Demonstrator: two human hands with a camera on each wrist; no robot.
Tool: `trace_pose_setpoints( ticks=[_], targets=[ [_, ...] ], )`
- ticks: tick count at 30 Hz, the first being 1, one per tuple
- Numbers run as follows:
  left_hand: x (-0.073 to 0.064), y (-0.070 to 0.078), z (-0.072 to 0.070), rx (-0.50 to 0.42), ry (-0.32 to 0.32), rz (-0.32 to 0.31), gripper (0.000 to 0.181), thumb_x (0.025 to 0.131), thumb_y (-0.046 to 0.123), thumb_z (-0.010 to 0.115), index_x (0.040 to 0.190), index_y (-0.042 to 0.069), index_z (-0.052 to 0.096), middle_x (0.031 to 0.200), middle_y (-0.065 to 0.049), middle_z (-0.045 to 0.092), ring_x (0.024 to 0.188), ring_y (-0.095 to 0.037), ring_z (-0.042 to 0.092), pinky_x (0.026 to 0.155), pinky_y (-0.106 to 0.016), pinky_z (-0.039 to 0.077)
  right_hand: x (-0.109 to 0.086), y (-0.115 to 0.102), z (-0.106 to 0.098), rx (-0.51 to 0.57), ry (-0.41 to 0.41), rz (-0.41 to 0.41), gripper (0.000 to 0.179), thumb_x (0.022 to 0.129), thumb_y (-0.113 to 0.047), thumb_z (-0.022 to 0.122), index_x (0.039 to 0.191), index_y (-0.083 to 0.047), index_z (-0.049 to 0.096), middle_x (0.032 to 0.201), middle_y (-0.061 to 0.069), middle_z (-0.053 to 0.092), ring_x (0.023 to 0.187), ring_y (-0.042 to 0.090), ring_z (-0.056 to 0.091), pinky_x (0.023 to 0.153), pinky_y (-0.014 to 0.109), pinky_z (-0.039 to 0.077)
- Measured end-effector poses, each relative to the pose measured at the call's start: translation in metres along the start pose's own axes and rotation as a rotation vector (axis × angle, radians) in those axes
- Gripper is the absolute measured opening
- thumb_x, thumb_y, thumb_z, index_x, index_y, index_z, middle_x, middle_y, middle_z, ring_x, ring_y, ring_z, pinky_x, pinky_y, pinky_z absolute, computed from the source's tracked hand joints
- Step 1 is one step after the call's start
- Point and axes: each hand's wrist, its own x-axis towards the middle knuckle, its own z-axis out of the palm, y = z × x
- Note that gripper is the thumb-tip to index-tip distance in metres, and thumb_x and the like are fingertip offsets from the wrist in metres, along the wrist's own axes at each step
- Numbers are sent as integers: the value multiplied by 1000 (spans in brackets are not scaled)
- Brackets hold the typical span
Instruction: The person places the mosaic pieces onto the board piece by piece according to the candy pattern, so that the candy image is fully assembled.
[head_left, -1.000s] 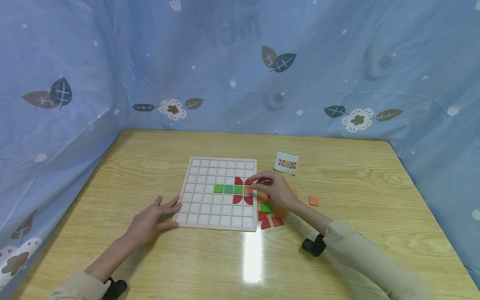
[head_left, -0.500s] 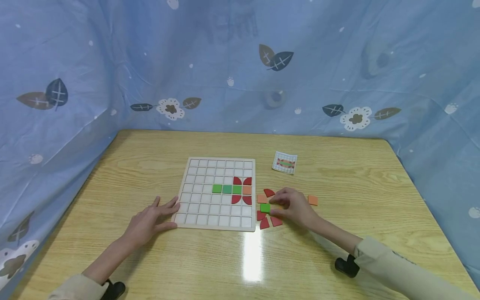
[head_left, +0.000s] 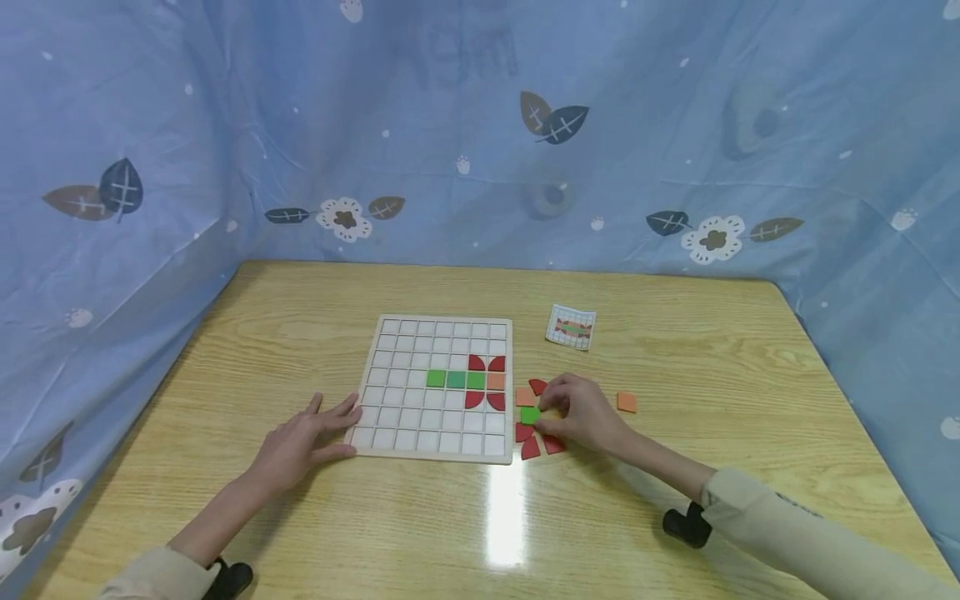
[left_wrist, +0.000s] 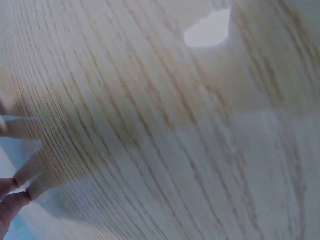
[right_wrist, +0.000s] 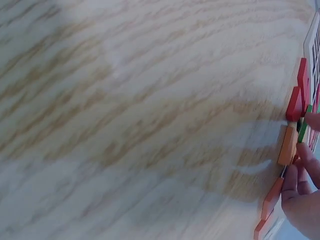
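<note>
From the head camera, your right hand (head_left: 581, 414) sits among the loose tiles just right of the gridded board (head_left: 408, 433), thumb and fingers curled in a pinch at the green tile (head_left: 530, 415). That tile lies flat on the table (head_left: 712, 367), close to the board's right edge, with red quarter-round tiles (head_left: 534, 442) just below it and an orange square (head_left: 627, 402) well apart to the right. Your left hand (head_left: 300, 440) lies spread and flat, fingertips against the board's lower left corner. A small pattern card (head_left: 572, 326) rests beyond the tiles.

The left wrist view shows mostly wood grain; only fingertips (left_wrist: 11, 200) appear at the lower left edge, resting against the surface, holding nothing.

In the right wrist view, your fingers (right_wrist: 305, 180) crowd the right edge, closing on the green tile's (right_wrist: 303, 131) thin edge, beside an orange tile (right_wrist: 289, 145) and red pieces (right_wrist: 295, 102).

The tile looks like a small, rigid, light slab, likely smooth on its faces. Lying flat, it offers little to grasp, so take it by two opposite edges, or tip one edge up first. It should not break, but it could easily slip or knock its neighbours.
</note>
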Motion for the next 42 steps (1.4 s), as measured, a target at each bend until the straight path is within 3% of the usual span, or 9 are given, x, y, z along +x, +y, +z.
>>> trace_pose_setpoints(
  ticks=[9, 11, 18, 24, 26, 31, 35, 38, 42],
  targets=[
    [-1, 2, -1, 6, 3, -2, 62, 82, 38, 70, 135, 9, 56, 147, -7, 41, 132, -55, 25, 48, -38, 45, 2, 2, -6, 104, -11, -6, 17, 77, -13, 81, 87, -7, 69, 74, -5, 63, 66, 6, 57, 63, 22, 50],
    [-1, 2, -1, 12, 10, 1, 62, 82, 37, 71, 135, 9, 56, 146, -7, 41, 132, -55, 25, 50, -41, 46, 7, -1, -4, 147, -23, -2, 17, 77, -13, 80, 89, -7, 70, 75, -4, 64, 67, 6, 59, 64, 22, 51],
    [-1, 2, -1, 7, 9, -4, 62, 82, 37, 71, 135, 9, 55, 147, -7, 41, 133, -54, 24, 47, -33, 41, 35, -25, 16, 275, -1, 95, 17, 77, -9, 79, 91, -3, 71, 75, -1, 66, 67, 12, 61, 65, 22, 51],
    [-2, 1, -1, 50, 24, 12, 61, 82, 37, 71, 135, 10, 56, 146, -6, 42, 131, -54, 28, 63, -59, 47, 59, -46, 36, 345, 46, 131, 17, 76, -10, 81, 88, 0, 72, 75, 2, 67, 68, 10, 61, 64, 22, 51],
    [-2, 0, 0, 61, 27, 17, 61, 82, 37, 71, 135, 10, 56, 146, -6, 43, 131, -54, 28, 68, -65, 45, 66, -51, 42, 334, 59, 116, 17, 76, -10, 81, 87, 0, 73, 74, 3, 68, 67, 10, 62, 63, 22, 51],
    [-1, 0, -1, 55, 24, 18, 61, 82, 37, 71, 135, 10, 56, 146, -7, 42, 131, -55, 28, 67, -65, 45, 82, -60, 55, 276, 79, 106, 15, 75, -11, 82, 82, -1, 74, 69, 2, 67, 62, 7, 59, 60, 20, 48],
    [-2, 2, -2, 47, 23, 15, 61, 82, 35, 72, 134, 9, 56, 145, -8, 43, 131, -55, 28, 62, -60, 47, 92, -68, 63, 234, 70, 126, 14, 74, -10, 83, 79, -1, 74, 66, 0, 64, 61, 6, 52, 60, 19, 44],
    [-2, 3, -3, 39, 20, 15, 61, 82, 33, 73, 135, 9, 56, 145, -8, 43, 131, -56, 27, 58, -55, 47, 98, -73, 68, 203, 73, 112, 13, 73, -8, 83, 79, -1, 74, 69, 3, 66, 64, 8, 54, 63, 20, 45],
    [-2, 3, -3, 36, 17, 16, 61, 82, 32, 73, 135, 8, 56, 145, -8, 43, 131, -56, 28, 62, -60, 47, 104, -77, 75, 175, 77, 112, 12, 73, -7, 83, 80, -1, 76, 76, 6, 70, 70, 11, 57, 65, 20, 45]
  ],
)
